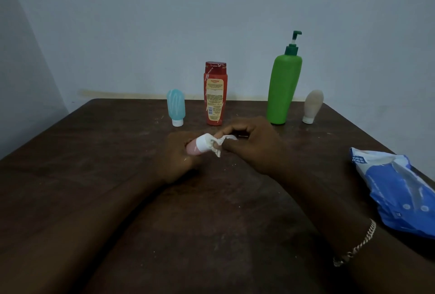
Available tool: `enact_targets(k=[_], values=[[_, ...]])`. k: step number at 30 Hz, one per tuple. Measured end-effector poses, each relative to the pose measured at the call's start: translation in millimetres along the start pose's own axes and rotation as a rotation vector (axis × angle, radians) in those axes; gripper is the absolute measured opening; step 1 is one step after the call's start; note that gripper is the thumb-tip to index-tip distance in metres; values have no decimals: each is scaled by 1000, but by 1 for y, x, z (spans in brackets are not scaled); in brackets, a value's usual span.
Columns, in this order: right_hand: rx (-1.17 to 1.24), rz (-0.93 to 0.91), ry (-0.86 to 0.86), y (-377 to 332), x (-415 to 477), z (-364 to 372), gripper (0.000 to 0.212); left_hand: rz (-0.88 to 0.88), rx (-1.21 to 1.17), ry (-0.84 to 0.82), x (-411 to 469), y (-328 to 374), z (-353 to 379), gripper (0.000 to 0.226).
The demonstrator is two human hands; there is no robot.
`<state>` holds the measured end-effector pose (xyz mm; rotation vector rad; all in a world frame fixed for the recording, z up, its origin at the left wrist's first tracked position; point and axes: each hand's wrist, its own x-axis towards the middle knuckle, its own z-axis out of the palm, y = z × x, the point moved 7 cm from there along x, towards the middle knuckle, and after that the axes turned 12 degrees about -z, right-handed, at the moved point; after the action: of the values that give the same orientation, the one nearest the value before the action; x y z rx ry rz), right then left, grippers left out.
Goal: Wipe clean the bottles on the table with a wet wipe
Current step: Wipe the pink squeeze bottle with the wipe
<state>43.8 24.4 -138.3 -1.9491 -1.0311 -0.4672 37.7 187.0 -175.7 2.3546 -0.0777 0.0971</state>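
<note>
My left hand grips a small pink bottle with a white cap, held on its side above the table. My right hand pinches a crumpled white wet wipe against the cap end of that bottle. Standing in a row at the back are a light blue tube on its white cap, a red bottle with a yellow label, a tall green pump bottle and a beige tube on its cap.
A blue and white wet wipe pack lies at the table's right edge. The dark brown wooden table meets a pale wall at the back. A chain bracelet sits on my right wrist.
</note>
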Motion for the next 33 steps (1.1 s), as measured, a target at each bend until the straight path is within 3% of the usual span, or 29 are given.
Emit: enact_targets(k=[4,11,33], values=[[48,34,53,3,-1,-3,18,82,63,-16,-3,7,5,32],[108,37,36,3,0,2,17,65,24,14,-1,4,4,23],[198,29,98,14,-2,-5,17,56,33,31,-1,6,7,35]])
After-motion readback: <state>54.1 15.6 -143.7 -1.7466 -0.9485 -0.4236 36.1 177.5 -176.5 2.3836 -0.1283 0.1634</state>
